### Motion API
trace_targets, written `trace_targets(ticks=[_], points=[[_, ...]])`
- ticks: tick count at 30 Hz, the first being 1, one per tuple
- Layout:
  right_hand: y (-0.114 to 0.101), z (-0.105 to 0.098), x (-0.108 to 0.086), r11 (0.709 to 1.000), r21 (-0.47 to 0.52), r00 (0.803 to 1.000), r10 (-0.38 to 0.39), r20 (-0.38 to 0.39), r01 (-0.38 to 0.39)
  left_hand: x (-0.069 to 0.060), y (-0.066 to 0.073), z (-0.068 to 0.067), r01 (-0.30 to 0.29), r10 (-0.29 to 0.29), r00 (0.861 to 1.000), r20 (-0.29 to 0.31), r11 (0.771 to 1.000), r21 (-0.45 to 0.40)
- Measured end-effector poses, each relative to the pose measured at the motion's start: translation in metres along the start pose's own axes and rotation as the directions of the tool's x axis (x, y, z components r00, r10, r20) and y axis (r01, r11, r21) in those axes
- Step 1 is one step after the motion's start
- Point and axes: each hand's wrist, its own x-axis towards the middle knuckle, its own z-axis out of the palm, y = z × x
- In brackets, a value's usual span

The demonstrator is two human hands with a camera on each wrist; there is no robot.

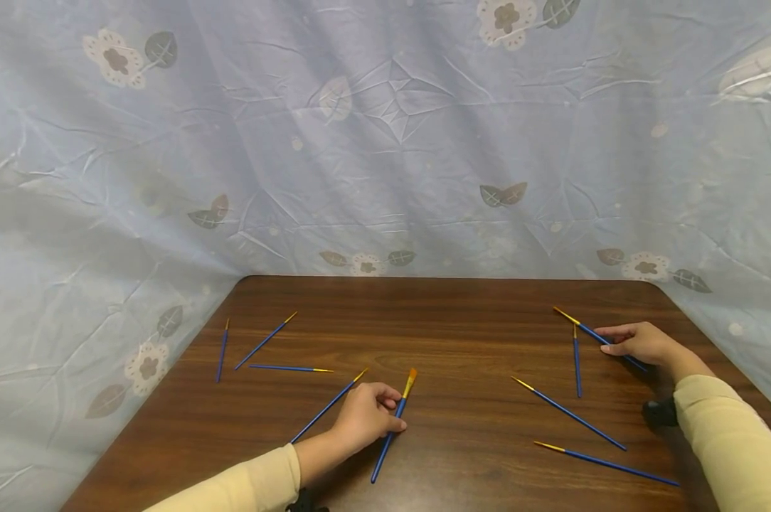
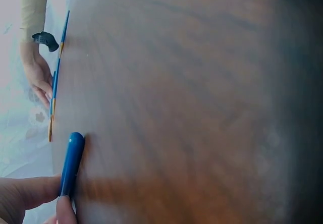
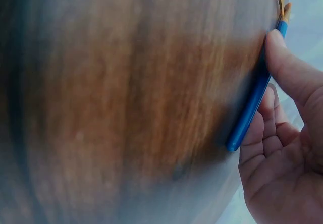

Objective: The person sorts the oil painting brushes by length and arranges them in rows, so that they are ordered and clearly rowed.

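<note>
Apparently, little has been settled so far: two brushes are held, while seven others are left lying loose at differing angles on the bench (image 1: pixel 462 341), and no row or bundle has been formed. By the left hand (image 1: pixel 366 418), a flat paintbrush (image 1: pixel 383 454) is pinched between thumb and fingers, its bristles pointed away beyond the fingertips. By the right hand (image 1: pixel 644 346), a slender paintbrush (image 1: pixel 590 331) is gripped likewise at the handle, its tip extended leftward past the fingers. Four thin paintbrushes (image 1: pixel 328 407) are spread left of the left fingers, the closest just beside them; to the left of the right fingers one upright-lying brush (image 1: pixel 577 361) is crossed at its tip by the held one, and two slanted brushes (image 1: pixel 567 412) are seen nearer the body than those fingers. Part of each held handle is covered by the fingers, and in the left wrist view the flat bristles are not shown. Whether either held brush is lifted clear cannot be told; the bench's near edge is cut off.
</note>
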Motion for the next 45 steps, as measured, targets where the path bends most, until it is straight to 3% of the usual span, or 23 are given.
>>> trace_targets(ticks=[12, 32, 45], points=[[0.0004, -0.0017, -0.0017, 0.999, -0.025, 0.999, 0.020, -0.036, -0.021, 0.0007, 0.0008, 0.0002, 0.000, 0.000, 1.000, -0.011, 1.000, -0.001], [-0.0018, -0.0016, -0.0043, 0.999, -0.017, 0.999, 0.042, -0.024, -0.042, 0.0018, -0.0039, 0.0010, -0.030, 0.032, 0.997, -0.065, 0.999, 0.033], [0.0047, -0.0017, -0.0014, 1.000, 0.001, 1.000, 0.025, -0.008, -0.025, 0.0001, -0.0038, -0.0044, 0.055, -0.059, 0.997, -0.041, 0.995, -0.077]])
